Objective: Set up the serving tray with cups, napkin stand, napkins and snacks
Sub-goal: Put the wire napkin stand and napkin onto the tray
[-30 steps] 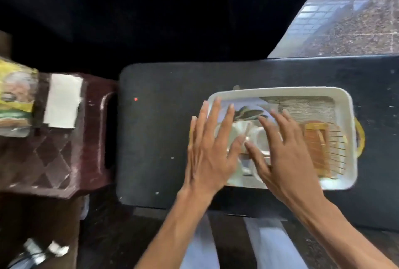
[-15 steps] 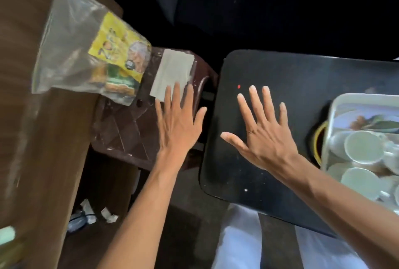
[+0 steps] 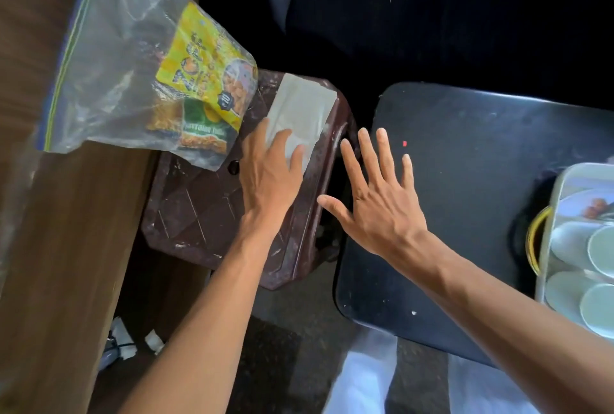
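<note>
The left hand point(image 3: 269, 174) lies flat, fingers spread, with its fingertips on the near end of the white napkins point(image 3: 300, 111) stacked on a brown plastic stool point(image 3: 206, 211). The right hand point(image 3: 382, 207) hovers wide and empty over the gap between the stool and the black worktop point(image 3: 465, 181). A clear bag of snacks point(image 3: 199, 81) rests partly on the stool's far corner. At the right edge, the white serving tray point(image 3: 548, 234) holds cups point(image 3: 578, 247) on the worktop.

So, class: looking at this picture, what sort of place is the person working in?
Probably a home sitting area, not a kitchen: a low black table with a serving tray, a brown plastic stool holding napkins, and bagged snack packets.
</note>
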Tool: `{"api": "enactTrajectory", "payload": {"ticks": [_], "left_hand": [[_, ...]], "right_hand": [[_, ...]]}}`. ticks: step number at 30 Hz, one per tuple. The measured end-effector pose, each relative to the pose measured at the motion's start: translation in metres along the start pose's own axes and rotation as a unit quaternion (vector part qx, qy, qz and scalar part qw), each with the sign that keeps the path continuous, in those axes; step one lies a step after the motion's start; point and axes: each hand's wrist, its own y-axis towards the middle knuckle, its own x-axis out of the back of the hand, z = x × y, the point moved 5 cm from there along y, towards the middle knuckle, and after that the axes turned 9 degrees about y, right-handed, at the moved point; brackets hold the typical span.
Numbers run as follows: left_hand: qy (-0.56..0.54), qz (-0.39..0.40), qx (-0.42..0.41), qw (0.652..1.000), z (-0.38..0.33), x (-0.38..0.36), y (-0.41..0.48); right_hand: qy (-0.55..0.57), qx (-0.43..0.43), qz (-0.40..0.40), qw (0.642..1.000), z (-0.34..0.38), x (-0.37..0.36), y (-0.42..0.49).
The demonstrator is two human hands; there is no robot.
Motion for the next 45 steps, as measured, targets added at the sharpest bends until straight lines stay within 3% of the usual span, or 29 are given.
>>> {"api": "enactTrajectory", "payload": {"ticks": [9, 12, 14, 17, 20, 23, 25, 26, 28, 30, 33, 36, 42, 45], "left_hand": [[-0.155, 0.017, 0.090, 0.984, 0.013, 0.006, 0.019], [-0.258, 0.040, 0.177, 0.949, 0.017, 0.006, 0.015], [-0.333, 0.048, 0.231, 0.913, 0.016, 0.006, 0.006], [-0.453, 0.085, 0.264, 0.847, 0.005, 0.006, -0.015], [-0.531, 0.138, 0.248, 0.798, -0.017, 0.008, -0.044], [-0.557, 0.193, 0.242, 0.771, -0.044, 0.007, -0.078], [-0.532, 0.217, 0.240, 0.783, -0.062, 0.004, -0.101], [-0.498, 0.205, 0.232, 0.810, -0.070, 0.005, -0.111], [-0.425, 0.131, 0.210, 0.871, -0.085, 0.011, -0.129], [-0.429, 0.062, 0.181, 0.883, -0.106, 0.018, -0.143], [-0.517, 0.109, 0.149, 0.836, -0.154, 0.017, -0.161], [-0.592, 0.174, 0.134, 0.776, -0.207, 0.020, -0.179], [-0.632, 0.237, 0.085, 0.733, -0.304, 0.026, -0.206], [-0.631, 0.276, 0.062, 0.722, -0.361, 0.022, -0.220]], "right_hand": [[0.015, -0.013, 0.017, 1.000, 0.003, -0.006, 0.015], [0.125, -0.010, -0.007, 0.992, 0.005, -0.002, 0.017], [0.270, -0.018, -0.049, 0.962, 0.004, 0.004, 0.015], [0.440, -0.085, -0.098, 0.889, -0.005, 0.007, 0.009], [0.568, -0.182, -0.068, 0.800, -0.016, 0.004, -0.005], [0.644, -0.212, -0.054, 0.733, -0.029, 0.005, -0.029], [0.646, -0.209, -0.092, 0.729, -0.040, 0.011, -0.047], [0.634, -0.205, -0.121, 0.736, -0.047, 0.015, -0.058], [0.594, -0.197, -0.175, 0.760, -0.060, 0.023, -0.080], [0.558, -0.177, -0.222, 0.780, -0.070, 0.032, -0.101], [0.529, -0.157, -0.263, 0.791, -0.085, 0.046, -0.132], [0.554, -0.166, -0.273, 0.768, -0.108, 0.056, -0.161], [0.581, -0.201, -0.310, 0.725, -0.180, 0.090, -0.218], [0.561, -0.217, -0.342, 0.722, -0.228, 0.109, -0.251]]}}
